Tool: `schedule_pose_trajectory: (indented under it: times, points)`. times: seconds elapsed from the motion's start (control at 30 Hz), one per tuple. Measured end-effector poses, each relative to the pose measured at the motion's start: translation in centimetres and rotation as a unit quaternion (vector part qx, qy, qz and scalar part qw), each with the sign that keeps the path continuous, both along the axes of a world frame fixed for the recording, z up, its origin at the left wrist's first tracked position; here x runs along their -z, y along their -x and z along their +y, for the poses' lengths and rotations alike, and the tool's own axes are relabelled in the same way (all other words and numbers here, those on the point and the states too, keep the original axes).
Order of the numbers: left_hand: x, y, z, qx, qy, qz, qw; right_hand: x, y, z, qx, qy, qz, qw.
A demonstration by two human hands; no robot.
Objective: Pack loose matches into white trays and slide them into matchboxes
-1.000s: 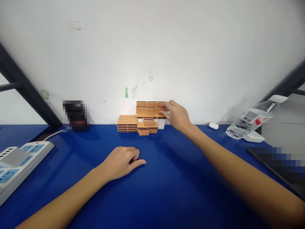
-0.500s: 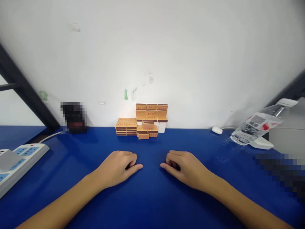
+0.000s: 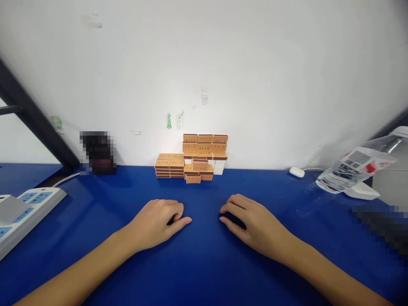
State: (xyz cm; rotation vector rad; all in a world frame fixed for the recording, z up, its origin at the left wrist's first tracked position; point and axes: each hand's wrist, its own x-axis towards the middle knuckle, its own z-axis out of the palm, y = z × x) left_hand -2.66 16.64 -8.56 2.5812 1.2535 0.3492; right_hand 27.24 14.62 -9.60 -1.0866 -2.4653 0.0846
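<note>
My left hand (image 3: 161,223) rests on the blue table with its fingers curled in and its thumb pointing right; nothing shows in it. My right hand (image 3: 247,223) lies opposite, its fingers loosely bent and apart from the thumb, with nothing between them. Beyond both hands, against the wall, stand orange matchboxes with red lettering. A neat flat stack (image 3: 169,166) is on the left. Beside it rises a stepped arrangement of matchboxes (image 3: 204,148), some standing on edge, with white sides showing at its lower right. One matchbox (image 3: 193,179) stands at the very front. Neither hand touches them.
A white power strip (image 3: 41,204) with blue sockets lies at the left. On the right are a small white case (image 3: 296,172), a tilted clear water bottle (image 3: 353,168) and a white block (image 3: 363,191). The white wall (image 3: 270,85) bounds the table's back.
My right hand has loosened, its fingers lifting and spreading from a closed curl, and has shifted slightly right. My left hand stays curled. The view has tilted slightly.
</note>
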Motion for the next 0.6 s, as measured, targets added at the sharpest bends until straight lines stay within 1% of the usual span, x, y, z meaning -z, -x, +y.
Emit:
schedule_pose_trajectory:
  times: [0.13, 0.6]
  points:
    - [-0.07, -0.06, 0.0, 0.001, 0.0, 0.001, 1.0, 0.1, -0.03, 0.11, -0.007, -0.007, 0.001, 1.0]
    - [-0.36, -0.16, -0.03, 0.001, -0.005, 0.004, 1.0, -0.47, -0.02, -0.07, -0.019, 0.017, 0.013, 1.0]
